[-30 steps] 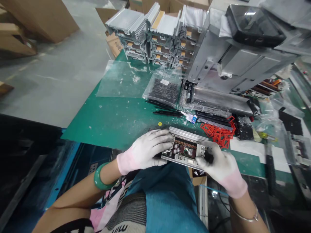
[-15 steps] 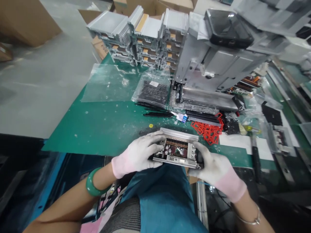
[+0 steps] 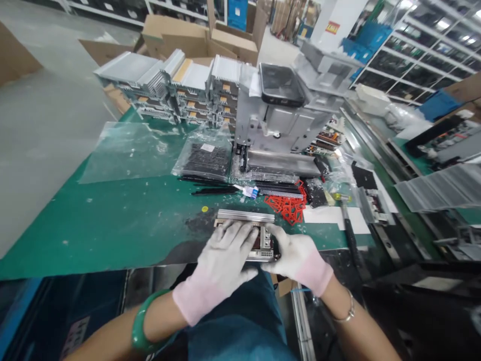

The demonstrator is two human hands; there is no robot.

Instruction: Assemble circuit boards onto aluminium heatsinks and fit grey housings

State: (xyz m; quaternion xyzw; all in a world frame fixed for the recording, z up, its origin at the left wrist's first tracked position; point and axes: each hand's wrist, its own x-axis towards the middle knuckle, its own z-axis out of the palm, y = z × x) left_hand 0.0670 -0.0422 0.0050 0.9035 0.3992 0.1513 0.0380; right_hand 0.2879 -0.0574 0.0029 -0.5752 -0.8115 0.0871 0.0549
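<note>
A metal-framed circuit unit (image 3: 266,242) sits at the front edge of the green table, with its finned rail towards the back. My left hand (image 3: 227,258), in a white glove with a pink cuff, lies across the unit's left and middle part with its fingers spread, covering much of the board. My gloved right hand (image 3: 295,253) grips the unit's right end, thumb and fingers around the corner. Behind the unit lie red plastic frames (image 3: 287,205), a small white tube with a blue cap (image 3: 250,191) and thin black strips (image 3: 214,190).
Finned aluminium housings (image 3: 191,85) are stacked at the back left. A grey metal fixture (image 3: 285,125) carries a dark-screened device (image 3: 281,84). A bag of black parts (image 3: 206,158) lies before them. A hammer (image 3: 349,230) rests on the right, near white paper (image 3: 326,215).
My left hand has moved from the unit's left end onto its top. The unit now sits against the table edge. The camera view has tilted up and shifted right.
</note>
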